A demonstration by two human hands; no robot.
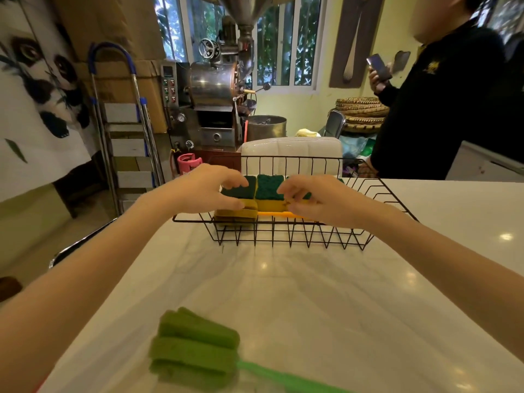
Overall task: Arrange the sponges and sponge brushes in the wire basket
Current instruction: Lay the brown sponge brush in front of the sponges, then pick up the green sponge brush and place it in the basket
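A black wire basket (pixel 286 236) stands on the white table. Inside it lie yellow sponges with dark green scouring tops. My left hand (pixel 208 188) pinches the left sponge (pixel 241 191) between thumb and fingers. My right hand (pixel 314 198) grips the right sponge (pixel 307 195), mostly hidden under the fingers. A middle sponge (pixel 269 188) sits between them. More yellow sponge (pixel 235 217) shows beneath the left one, and an orange strip (pixel 279 214) runs along the bottom. A green sponge brush (pixel 195 350) with a green handle lies on the table near me.
A white chair back (pixel 292 154) stands behind the basket. A person in black (pixel 442 109) holding a phone stands at the far right. A step ladder (pixel 124 131) and a metal roasting machine (pixel 215 103) stand beyond the table's left edge.
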